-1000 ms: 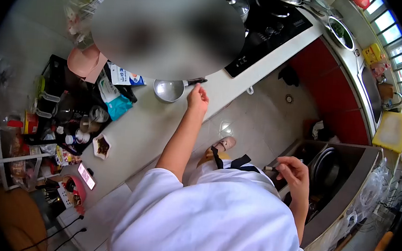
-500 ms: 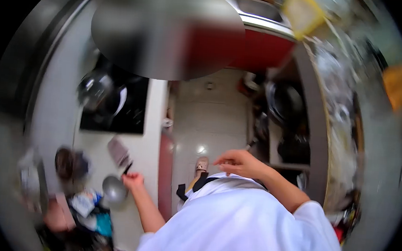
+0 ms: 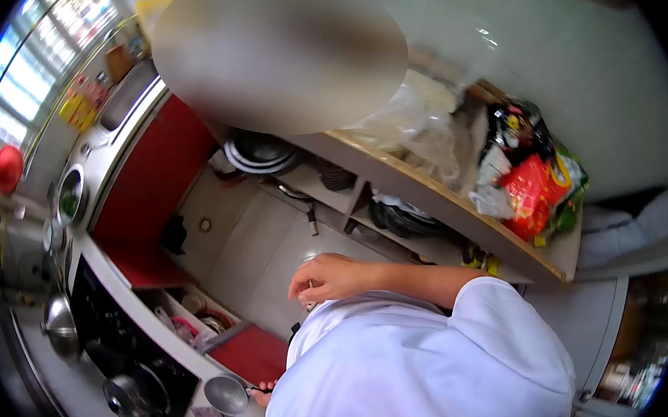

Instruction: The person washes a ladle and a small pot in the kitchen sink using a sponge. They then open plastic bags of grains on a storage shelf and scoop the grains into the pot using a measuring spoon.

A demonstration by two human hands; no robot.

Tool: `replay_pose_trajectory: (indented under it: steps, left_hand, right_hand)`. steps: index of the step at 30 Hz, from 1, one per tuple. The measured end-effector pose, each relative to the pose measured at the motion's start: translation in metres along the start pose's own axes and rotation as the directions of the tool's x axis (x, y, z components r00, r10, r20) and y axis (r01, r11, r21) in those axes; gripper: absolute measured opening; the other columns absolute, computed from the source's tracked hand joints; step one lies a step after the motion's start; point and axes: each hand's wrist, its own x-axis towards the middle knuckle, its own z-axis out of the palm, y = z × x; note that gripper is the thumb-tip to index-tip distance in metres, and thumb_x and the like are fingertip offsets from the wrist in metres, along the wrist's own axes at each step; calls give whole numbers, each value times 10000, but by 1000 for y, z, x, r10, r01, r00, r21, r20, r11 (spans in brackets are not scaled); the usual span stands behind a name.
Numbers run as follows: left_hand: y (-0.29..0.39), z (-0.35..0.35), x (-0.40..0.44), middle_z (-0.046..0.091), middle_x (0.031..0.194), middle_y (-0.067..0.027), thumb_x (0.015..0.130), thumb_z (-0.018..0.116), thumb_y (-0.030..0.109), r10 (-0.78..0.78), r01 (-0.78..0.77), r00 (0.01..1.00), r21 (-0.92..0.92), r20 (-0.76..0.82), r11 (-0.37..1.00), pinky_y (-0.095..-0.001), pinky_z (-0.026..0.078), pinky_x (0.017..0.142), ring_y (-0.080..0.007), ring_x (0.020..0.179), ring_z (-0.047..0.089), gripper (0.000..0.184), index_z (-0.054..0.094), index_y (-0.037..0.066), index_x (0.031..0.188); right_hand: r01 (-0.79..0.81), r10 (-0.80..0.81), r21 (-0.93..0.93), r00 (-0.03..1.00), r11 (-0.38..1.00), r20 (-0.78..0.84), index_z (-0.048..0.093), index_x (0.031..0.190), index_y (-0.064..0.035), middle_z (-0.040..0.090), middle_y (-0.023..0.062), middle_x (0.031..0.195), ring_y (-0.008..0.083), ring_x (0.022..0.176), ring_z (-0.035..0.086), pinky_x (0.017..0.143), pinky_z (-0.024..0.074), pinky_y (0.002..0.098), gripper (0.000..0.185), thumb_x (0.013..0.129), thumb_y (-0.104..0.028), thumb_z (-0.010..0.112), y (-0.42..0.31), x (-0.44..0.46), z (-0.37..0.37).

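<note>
My left hand is closed around the black handle of a wide, round grey metal ladle. The ladle's bowl is over the counter edge, beside a small pinkish-grey packet or cloth. My right hand hangs in front of my white shirt, fingers loosely bent, with nothing visible in it. Below it is the tiled floor. A lidded pot stands on the black hob, close to the ladle.
Open low shelves hold pans and bowls. On the ledge above lie plastic bags and a red packet. Red cabinets run under the counter, with a sink and a bowl of greens on it. An open drawer juts out.
The view has swung to the right, bringing the shelf ledge and bags in front. My left hand still holds the ladle. My right hand stays before my body, its fingers bent more.
</note>
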Motion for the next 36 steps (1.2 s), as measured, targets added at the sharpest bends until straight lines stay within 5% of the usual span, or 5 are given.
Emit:
replay_pose_trajectory:
  steps: [3,9,17,25,36]
  left_hand:
    - [14,124,-105,389,694,5,957,396,433,244,-296,946,267,213,917,-309,374,453,-134,526,350,344,396,110,835]
    - [20,264,-186,322,607,21,952,438,394,123,-468,690,311,713,827,-251,254,441,-90,492,266,318,350,116,824]
    - [-11,372,-305,301,579,36,952,485,358,27,-518,545,311,838,797,-214,214,446,-57,474,231,282,359,141,822]
    - [-39,410,-329,280,551,37,971,466,297,-200,-390,268,296,943,872,-224,235,422,-63,441,228,256,328,143,819]
    - [-27,416,-315,300,553,31,985,430,278,-275,-419,192,332,942,845,-226,246,427,-61,450,237,224,355,129,835]
  right_hand:
    - [52,-68,-89,981,995,-184,648,993,-68,648,93,911,192,776,628,713,491,332,229,817,-199,583,3,-38,-20]
    - [27,-71,-111,906,993,-417,651,971,-82,638,75,879,206,736,611,689,478,343,204,818,-204,595,5,-115,-47]
    - [-59,-89,-177,682,982,-726,665,937,-81,637,59,841,177,697,603,641,472,311,156,818,-157,600,20,-211,-52]
    - [-114,-4,-25,179,993,-984,661,924,-34,602,73,787,164,653,589,562,456,269,121,811,-24,616,24,-262,-68]
    - [-453,-346,-417,236,788,-908,563,1206,-110,493,120,1147,260,1063,526,889,459,350,512,719,-82,718,15,-189,-115]
